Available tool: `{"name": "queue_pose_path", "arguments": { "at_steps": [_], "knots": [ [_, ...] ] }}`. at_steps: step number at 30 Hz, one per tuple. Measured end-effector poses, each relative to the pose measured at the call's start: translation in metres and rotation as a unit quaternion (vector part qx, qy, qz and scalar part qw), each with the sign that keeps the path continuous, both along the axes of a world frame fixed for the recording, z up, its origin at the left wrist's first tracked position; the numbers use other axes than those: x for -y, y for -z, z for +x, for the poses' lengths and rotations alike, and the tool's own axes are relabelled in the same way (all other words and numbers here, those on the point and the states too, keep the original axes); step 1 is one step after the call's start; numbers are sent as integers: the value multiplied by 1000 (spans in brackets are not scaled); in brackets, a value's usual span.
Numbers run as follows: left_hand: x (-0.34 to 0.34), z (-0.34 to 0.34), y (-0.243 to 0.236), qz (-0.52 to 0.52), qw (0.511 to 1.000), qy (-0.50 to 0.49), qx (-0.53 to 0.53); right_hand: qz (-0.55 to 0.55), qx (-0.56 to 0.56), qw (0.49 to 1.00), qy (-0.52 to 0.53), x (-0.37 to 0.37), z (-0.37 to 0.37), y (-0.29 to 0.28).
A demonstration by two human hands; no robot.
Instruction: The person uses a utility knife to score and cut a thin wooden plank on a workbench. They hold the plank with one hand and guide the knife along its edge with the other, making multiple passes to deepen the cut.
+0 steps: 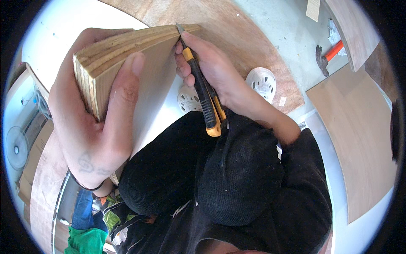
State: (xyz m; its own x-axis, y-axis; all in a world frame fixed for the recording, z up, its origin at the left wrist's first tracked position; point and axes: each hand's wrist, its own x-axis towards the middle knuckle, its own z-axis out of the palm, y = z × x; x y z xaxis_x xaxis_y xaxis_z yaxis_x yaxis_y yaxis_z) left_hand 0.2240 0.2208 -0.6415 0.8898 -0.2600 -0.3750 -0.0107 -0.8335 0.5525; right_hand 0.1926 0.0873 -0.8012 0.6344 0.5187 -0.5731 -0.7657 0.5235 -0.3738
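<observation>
My left hand is clamped around a thick layered plywood board, its thumb on the near face and its fingers behind. The board is tilted, with its raw layered edge facing up. In my right hand is a utility knife with a black and yellow handle, my fingers closed around its front part. Its blade is out, and the tip lies at the far end of the board's edge, near my right thumb. Whether the blade cuts into the wood, I cannot tell.
A hammer with an orange handle lies on the floor at the far right. Thin wooden sheets stand or lie on the right. My white clogs rest on a brown panel. A fan shows at left, green cloth at lower left.
</observation>
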Motion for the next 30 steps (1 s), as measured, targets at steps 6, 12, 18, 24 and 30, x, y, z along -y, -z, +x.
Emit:
{"name": "queue_pose_path", "arguments": {
  "at_steps": [6, 12, 18, 24, 30],
  "knots": [
    [0, -1, 2, -9, 1000, -14, 13, -3, 0, 1000, -6, 2, -2, -3],
    [-3, 1, 2, -18, 1000, -3, -3, -7, -14, 1000, -23, 5, -2, -9],
    [-3, 1, 1, -21, 1000, -2, -10, -5, -6, 1000, -8, 1, 3, -5],
    [-3, -2, 3, -29, 999, -15, 8, 15, -18, 1000, -12, 3, -2, -8],
    [-5, -1, 2, -13, 1000, -5, 2, 23, -35, 999, -23, 8, -3, -13]
  ]
}}
